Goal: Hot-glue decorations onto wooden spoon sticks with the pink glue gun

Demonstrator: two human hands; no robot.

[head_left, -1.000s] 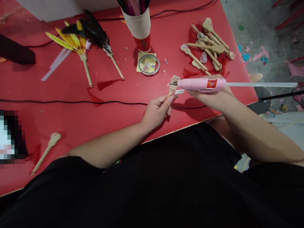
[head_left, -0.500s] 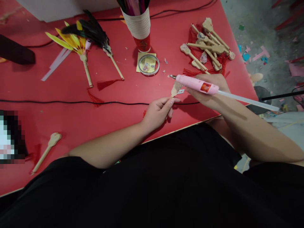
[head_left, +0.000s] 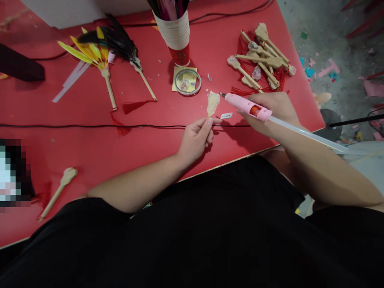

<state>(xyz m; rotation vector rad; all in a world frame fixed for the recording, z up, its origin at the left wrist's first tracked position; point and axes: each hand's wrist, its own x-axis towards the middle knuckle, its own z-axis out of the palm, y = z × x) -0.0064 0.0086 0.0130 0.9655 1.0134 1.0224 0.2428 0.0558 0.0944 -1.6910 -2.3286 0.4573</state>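
Between the thumb and fingers of my left hand (head_left: 196, 138) is the handle of a small wooden fan handle piece (head_left: 213, 103), its wide pale head pointing away from me. My right hand (head_left: 271, 108) is closed around a pink hot glue gun (head_left: 247, 106), with a long clear glue stick (head_left: 309, 134) sticking out of its back. The gun's metal tip is just right of the wooden head, and I see a small gap between them. A small white label (head_left: 226, 115) lies on the table between my hands.
A heap of wooden handles with red tassels (head_left: 264, 60) lies at the back right. Paper cups (head_left: 174, 36) stand behind a tape roll (head_left: 188, 93). Yellow (head_left: 106, 80) and black feather fans (head_left: 141, 72) lie left. A black cable (head_left: 90, 126) crosses the red table (head_left: 135, 148).
My left hand has shifted slightly left with the wooden piece, whose head now shows broad and flat. The glue gun's tip has come off to its right, and the label is uncovered.
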